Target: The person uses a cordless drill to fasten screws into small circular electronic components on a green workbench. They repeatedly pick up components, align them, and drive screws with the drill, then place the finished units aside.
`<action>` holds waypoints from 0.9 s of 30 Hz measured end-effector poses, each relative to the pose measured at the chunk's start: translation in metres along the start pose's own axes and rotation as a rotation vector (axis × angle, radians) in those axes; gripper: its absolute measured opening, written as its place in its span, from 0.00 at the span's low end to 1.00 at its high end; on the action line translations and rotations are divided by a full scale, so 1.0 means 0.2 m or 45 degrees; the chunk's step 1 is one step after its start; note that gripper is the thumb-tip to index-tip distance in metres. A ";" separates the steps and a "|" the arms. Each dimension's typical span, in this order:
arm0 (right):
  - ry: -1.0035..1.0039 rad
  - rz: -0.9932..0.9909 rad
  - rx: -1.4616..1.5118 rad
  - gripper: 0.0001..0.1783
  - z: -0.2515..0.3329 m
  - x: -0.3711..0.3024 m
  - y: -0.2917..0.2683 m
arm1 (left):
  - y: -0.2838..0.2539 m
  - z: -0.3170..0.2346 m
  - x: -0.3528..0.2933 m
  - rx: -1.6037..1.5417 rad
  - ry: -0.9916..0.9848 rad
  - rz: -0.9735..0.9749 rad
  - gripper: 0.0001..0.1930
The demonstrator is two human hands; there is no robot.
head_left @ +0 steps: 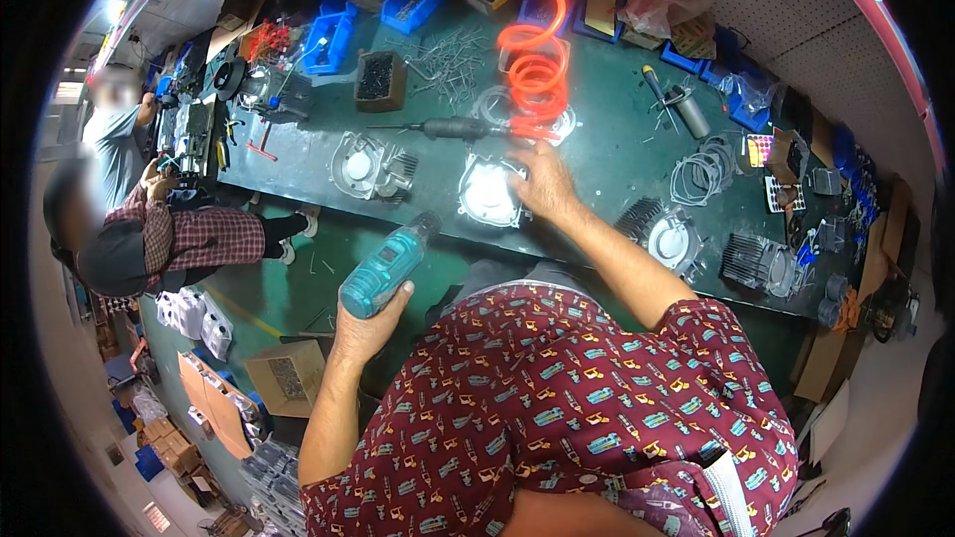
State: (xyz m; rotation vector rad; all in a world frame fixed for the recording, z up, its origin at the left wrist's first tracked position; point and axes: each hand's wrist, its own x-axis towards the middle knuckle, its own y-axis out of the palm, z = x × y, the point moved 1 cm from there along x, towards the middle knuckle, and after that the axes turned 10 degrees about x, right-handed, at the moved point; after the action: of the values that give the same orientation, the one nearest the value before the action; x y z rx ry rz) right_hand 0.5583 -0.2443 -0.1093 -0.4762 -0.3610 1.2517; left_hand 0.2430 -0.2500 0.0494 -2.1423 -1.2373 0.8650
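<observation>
Teal cordless drill [386, 270] in left hand [373, 326], fingers wrapped around its body, clamped. Long axis slants lower left to upper right, chuck end up and away from the wearer, near the bench's front edge. Right hand [547, 187] reaches over the green bench [617, 154]; its fingers sit at the right side of a cast-metal housing [489, 194], partly bent. Touching or just above the rim, and pinching or not: cannot tell.

Key relation: housing lies immediately left of the right fingertips, round face up, washed out by glare; right hand is clearly nearer. From the drill's chuck, the housing is up and to the right, with a gap between. No long axis on the housing worth noting, roughly round outline. Just beyond it lies a dark inline power screwdriver [458, 128], long axis roughly left-right, bit pointing left; an orange coiled hose [537, 89] hangs at its rear end. Similar finned housing [373, 167] to the left, well apart from the hands.

Writing: none legible on the drill, too small and soft. Sheet of coloured round stickers [759, 150] far right, no text readable. No brand made out.
</observation>
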 end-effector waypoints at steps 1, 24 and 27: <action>-0.005 0.015 0.015 0.21 -0.01 0.00 0.01 | 0.00 -0.01 0.00 0.039 0.011 -0.037 0.11; -0.274 0.032 0.098 0.19 -0.12 0.04 0.09 | -0.27 -0.56 0.59 0.795 0.234 0.550 0.19; -0.222 0.023 0.146 0.19 -0.11 0.03 0.07 | -0.27 -0.51 0.58 0.716 0.174 0.634 0.24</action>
State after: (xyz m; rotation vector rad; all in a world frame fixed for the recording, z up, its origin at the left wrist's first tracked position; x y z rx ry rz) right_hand 0.5589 -0.2375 -0.1351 -0.2733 -0.4303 1.3277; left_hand 0.3325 -0.1356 0.1235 -2.0018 -0.3197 1.0864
